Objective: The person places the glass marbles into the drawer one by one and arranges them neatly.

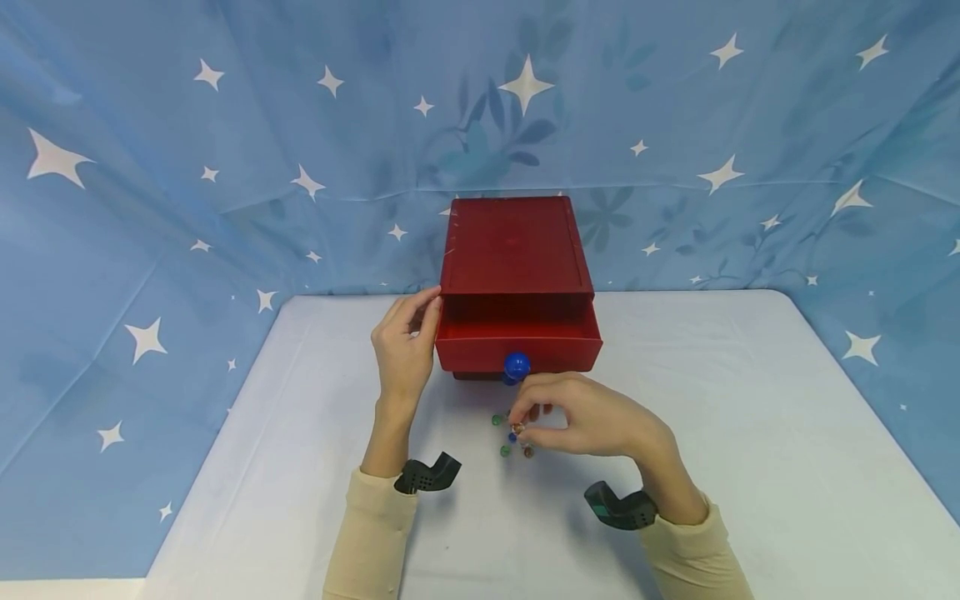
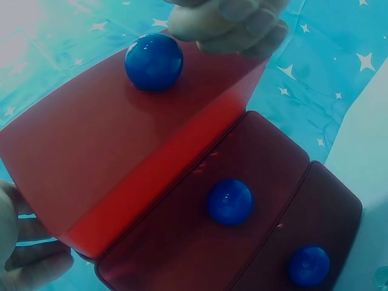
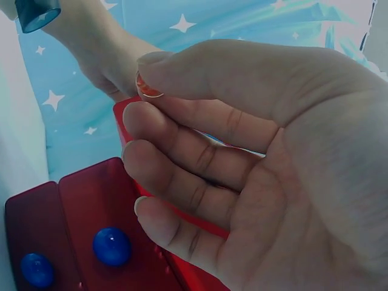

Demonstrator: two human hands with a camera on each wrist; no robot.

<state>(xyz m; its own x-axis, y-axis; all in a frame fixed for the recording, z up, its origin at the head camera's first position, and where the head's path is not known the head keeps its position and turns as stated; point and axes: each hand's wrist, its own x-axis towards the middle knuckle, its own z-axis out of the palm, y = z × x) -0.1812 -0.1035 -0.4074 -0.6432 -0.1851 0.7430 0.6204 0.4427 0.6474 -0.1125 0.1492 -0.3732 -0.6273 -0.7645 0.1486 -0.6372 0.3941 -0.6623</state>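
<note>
A red drawer box (image 1: 513,246) stands with its top drawer (image 1: 519,354) pulled out. Round blue knobs (image 2: 230,202) sit on its drawer fronts. My left hand (image 1: 405,340) rests along the left side of the box, its fingertips at the edge beside the pulled-out drawer. In front of the drawer, my right hand (image 1: 588,414) pinches a clear marble with orange in it (image 3: 147,86) between thumb and index finger, the other fingers loosely bent. Just below that hand lie green marbles (image 1: 505,451), a blue marble (image 1: 512,437) and a brown marble (image 1: 528,452).
A white-covered table (image 1: 247,467) carries the box near its back edge. Behind it hangs a blue cloth (image 1: 360,125) printed with white stars. Each wrist wears a black camera mount (image 1: 427,475).
</note>
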